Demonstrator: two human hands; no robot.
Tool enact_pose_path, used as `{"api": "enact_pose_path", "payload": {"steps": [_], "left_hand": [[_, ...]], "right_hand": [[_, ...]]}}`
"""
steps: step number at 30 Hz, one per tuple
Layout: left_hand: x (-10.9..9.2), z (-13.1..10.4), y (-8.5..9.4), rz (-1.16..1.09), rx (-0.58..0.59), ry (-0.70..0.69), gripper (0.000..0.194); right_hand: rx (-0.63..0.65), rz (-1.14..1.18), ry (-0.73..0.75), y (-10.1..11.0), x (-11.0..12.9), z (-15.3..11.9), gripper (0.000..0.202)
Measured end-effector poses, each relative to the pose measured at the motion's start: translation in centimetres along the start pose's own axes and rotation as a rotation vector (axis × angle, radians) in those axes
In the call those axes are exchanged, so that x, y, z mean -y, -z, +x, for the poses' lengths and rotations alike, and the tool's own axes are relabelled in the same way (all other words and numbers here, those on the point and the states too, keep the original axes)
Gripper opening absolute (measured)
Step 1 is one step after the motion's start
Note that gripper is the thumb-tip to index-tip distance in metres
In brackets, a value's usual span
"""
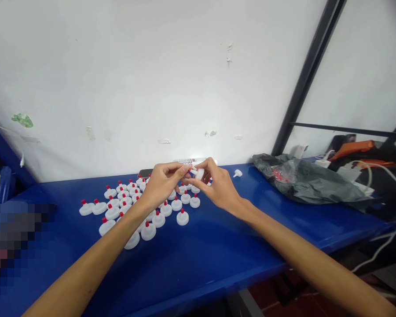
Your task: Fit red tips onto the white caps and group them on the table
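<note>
Above the far part of the blue table (218, 251), my right hand (219, 182) grips a white nozzle cap (199, 174), its narrow tip pointing left. My left hand (166, 180) pinches a small red tip (189, 170) at the end of that nozzle. Below and left of my hands, several white caps with red tips stand upright on the table, one of them (182, 217) nearest the middle. Part of this group is hidden behind my left forearm. A white cap without a red tip (238, 173) lies to the right of my right hand.
Behind my hands a white tube (185, 162) lies along the wall, near a dark flat object (145, 173). At the right, a dark plastic bag (317, 180) bears a clear bag with red pieces (282, 174). White cables (379, 246) hang beyond the table's right side.
</note>
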State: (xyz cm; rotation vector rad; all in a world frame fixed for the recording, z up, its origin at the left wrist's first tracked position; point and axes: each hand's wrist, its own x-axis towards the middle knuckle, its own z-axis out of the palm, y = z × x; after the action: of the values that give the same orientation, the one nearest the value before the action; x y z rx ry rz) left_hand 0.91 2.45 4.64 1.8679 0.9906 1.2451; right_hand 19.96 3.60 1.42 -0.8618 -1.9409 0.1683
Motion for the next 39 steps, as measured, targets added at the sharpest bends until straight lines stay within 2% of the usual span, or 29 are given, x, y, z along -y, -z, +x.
{"api": "enact_pose_path", "payload": {"steps": [4,9,13,20,24,30,35,39], "left_hand": [[0.0,0.0,0.2,0.054,0.029,0.018,0.039],[0.3,0.2,0.1,0.075,0.133,0.067,0.046],[0.5,0.1,0.1,0.071,0.214,0.058,0.046],[0.4,-0.3,0.0,0.176,0.181,-0.05,0.05],[0.2,-0.3,-0.1,0.213,0.136,-0.063,0.047],[0.0,-0.4,-0.2,0.277,0.091,-0.131,0.043],[-0.2,-0.3,-0.1,0.36,0.074,-0.168,0.042],[-0.2,-0.3,-0.1,0.415,0.071,-0.2,0.039]], "right_hand": [[-0.022,-0.068,0.078,0.1,-0.2,0.0,0.031],[-0.082,-0.038,0.079,0.2,-0.6,-0.1,0.045],[-0.092,-0.06,0.125,0.3,-0.8,-0.1,0.037],[-0.02,-0.116,0.163,0.1,-0.6,-0.4,0.036],[-0.024,-0.069,0.111,-0.1,0.0,-0.5,0.034],[-0.03,0.135,-0.007,-0.4,0.9,-0.5,0.039],[0.021,0.401,-0.148,-0.4,0.6,-0.1,0.043],[0.112,0.49,-0.234,0.1,0.2,0.3,0.038]]}}
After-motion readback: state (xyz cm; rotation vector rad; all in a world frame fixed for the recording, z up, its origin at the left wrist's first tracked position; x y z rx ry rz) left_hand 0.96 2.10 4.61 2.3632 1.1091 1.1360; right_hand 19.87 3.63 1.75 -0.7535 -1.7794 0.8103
